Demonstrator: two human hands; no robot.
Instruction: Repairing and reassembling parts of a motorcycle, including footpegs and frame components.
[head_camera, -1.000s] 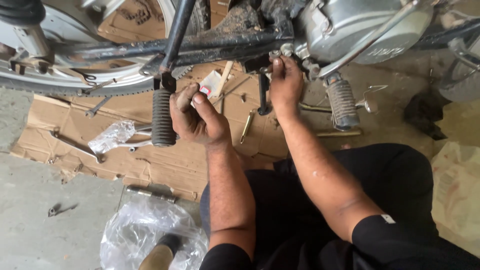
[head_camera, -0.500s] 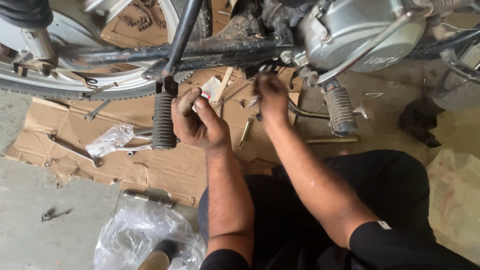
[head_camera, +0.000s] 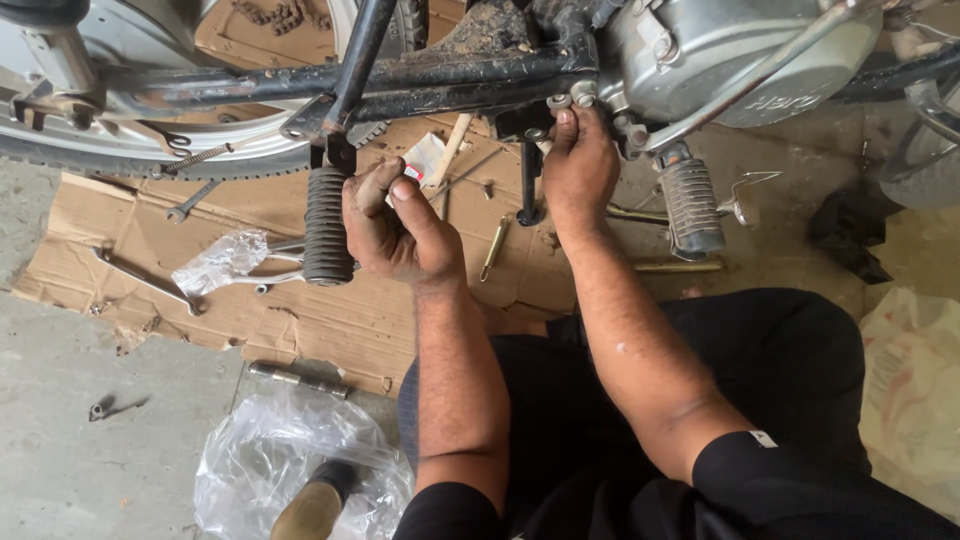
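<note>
Under the motorcycle frame, left hand (head_camera: 395, 225) fingers clenched beside ribbed footpeg (head_camera: 328, 226), right hand (head_camera: 578, 165) fingers pinching bolt (head_camera: 560, 103)

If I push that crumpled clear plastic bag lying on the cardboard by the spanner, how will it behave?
The crumpled clear bag looks thin and floppy, so it would probably crumple rather than slide. It likely weighs little. Metal parts beside it may snag it.

Repair workshop: motorcycle (head_camera: 480, 70), spanners (head_camera: 145, 280) on cardboard (head_camera: 300, 320).

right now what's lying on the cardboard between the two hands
In the head view, a brass-coloured pin lies on the cardboard between the left hand and the right hand, with a black stand leg beside the right hand.
</note>
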